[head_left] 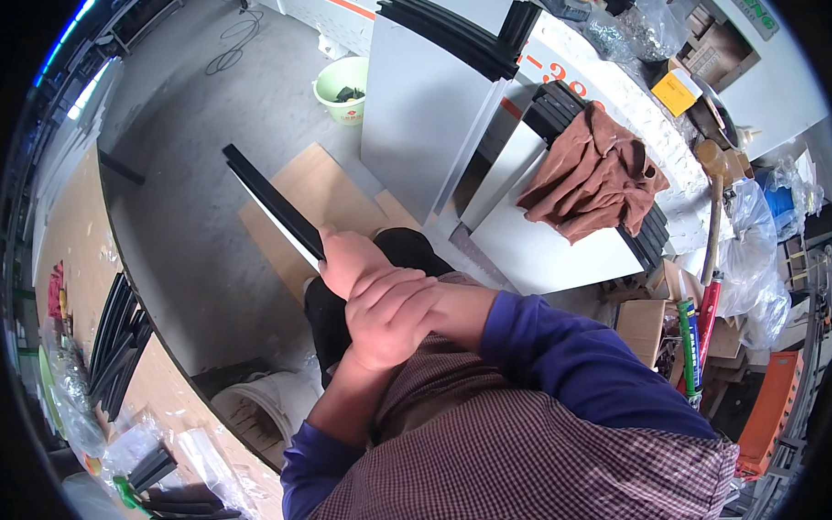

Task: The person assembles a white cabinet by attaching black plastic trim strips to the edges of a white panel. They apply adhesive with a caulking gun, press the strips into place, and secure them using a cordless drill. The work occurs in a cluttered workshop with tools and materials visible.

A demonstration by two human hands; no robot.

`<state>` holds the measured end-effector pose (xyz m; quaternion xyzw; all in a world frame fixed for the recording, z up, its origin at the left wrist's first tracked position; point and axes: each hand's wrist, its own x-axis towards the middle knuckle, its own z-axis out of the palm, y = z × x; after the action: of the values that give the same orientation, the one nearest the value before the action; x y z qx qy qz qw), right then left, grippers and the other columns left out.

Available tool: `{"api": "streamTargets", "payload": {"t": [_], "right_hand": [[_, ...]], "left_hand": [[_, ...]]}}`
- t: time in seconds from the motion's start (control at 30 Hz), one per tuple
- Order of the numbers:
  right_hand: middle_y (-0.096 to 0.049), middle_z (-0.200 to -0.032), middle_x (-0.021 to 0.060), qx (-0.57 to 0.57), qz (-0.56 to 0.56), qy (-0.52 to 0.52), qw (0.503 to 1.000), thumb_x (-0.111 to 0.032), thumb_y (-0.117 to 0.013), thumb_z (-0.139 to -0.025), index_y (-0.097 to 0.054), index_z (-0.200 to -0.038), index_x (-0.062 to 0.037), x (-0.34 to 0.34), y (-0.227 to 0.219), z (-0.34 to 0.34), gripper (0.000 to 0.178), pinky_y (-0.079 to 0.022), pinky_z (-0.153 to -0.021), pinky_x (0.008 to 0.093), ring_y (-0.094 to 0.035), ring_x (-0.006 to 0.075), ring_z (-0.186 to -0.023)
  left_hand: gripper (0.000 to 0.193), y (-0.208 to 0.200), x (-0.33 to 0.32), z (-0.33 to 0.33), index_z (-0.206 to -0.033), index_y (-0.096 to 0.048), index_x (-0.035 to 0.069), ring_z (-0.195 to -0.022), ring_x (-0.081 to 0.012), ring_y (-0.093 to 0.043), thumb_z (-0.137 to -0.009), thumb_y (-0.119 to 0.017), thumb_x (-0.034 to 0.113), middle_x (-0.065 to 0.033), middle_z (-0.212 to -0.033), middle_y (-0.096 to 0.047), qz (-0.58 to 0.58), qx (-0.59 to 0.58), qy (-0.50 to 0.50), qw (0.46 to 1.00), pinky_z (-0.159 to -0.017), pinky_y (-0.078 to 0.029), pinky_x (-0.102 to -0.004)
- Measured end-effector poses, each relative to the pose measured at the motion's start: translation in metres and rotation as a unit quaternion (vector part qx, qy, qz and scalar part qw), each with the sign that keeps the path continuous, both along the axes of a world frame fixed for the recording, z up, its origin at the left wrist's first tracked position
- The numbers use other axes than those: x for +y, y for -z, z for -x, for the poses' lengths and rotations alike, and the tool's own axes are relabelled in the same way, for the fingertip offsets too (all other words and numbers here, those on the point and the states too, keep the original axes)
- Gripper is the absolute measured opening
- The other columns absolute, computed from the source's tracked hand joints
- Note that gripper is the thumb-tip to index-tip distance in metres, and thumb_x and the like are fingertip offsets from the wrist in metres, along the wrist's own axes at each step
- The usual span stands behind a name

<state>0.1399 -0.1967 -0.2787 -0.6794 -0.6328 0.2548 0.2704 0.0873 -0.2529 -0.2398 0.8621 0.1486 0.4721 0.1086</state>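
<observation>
Quietly, our two hands meet in front of our waist. Our left hand [388, 321] is folded over our right wrist [444, 309], its fingers close together. Our right hand [350, 260] bends down over the near end of a panel [273, 211]; we cannot tell whether it grips or merely rests there. The panel stands ahead of our legs, seen almost edge-on: thin and white, with a ridged black strip [270, 193] along its upper edge. Beyond it, a pale green bucket [349, 116] contains dark pieces [348, 94]. Near our left elbow, a white bucket [292, 398] looks brownish inside, its contents unclear.
</observation>
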Motion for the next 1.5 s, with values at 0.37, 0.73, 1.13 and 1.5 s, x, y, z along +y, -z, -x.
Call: {"api": "streamTargets", "payload": {"t": [0.37,0.73,1.13,1.5], "right_hand": [[-0.065,-0.088,0.0178,-0.165,-0.103,-0.083,0.977,-0.019,-0.06,-0.082,-0.049,-0.099,0.0024,0.008,-0.053,-0.025,0.029,-0.057,-0.068,0.0311,-0.069,0.0275,-0.082],[-0.065,-0.085,0.0164,-0.169,-0.173,-0.058,0.969,-0.011,-0.057,-0.084,-0.049,-0.105,0.0012,0.015,-0.041,-0.036,0.025,-0.056,-0.068,0.0327,-0.069,0.0289,-0.08],[-0.067,-0.094,0.0209,0.088,-0.068,-0.051,0.992,-0.011,-0.064,-0.087,-0.052,-0.123,-0.0004,0.009,-0.095,-0.037,0.039,-0.051,-0.079,0.0411,-0.067,0.0349,-0.09],[-0.049,-0.14,0.0211,0.139,-0.172,-0.353,0.909,-0.03,-0.05,-0.099,-0.048,-0.134,0.0005,-0.013,-0.113,0.07,0.047,-0.039,-0.106,0.045,-0.048,0.0397,-0.127]], "left_hand": [[0.072,-0.03,-0.01,0.031,-0.14,-0.038,-0.01,-0.136,-0.0388,-0.042,-0.102,-0.036,0.051,-0.0275,-0.144,-0.044,0.61,-0.48,0.255,0.576,-0.116,-0.033,-0.048],[0.077,-0.044,-0.01,0.03,-0.149,-0.022,-0.008,-0.147,-0.0362,-0.022,-0.102,-0.036,0.051,-0.025,-0.157,-0.022,0.675,-0.511,0.325,0.422,-0.122,-0.019,-0.0462],[0.042,-0.032,0.0,0.068,-0.127,-0.054,-0.002,-0.094,-0.0164,-0.063,-0.103,-0.049,0.032,-0.0078,-0.107,-0.065,0.603,-0.422,0.02,0.677,-0.088,-0.051,-0.028],[0.055,-0.042,-0.018,0.17,-0.135,-0.046,-0.007,-0.116,-0.0227,-0.054,-0.101,-0.055,0.036,-0.0177,-0.125,-0.058,0.489,-0.372,-0.404,0.678,-0.101,-0.042,-0.0338]]}}
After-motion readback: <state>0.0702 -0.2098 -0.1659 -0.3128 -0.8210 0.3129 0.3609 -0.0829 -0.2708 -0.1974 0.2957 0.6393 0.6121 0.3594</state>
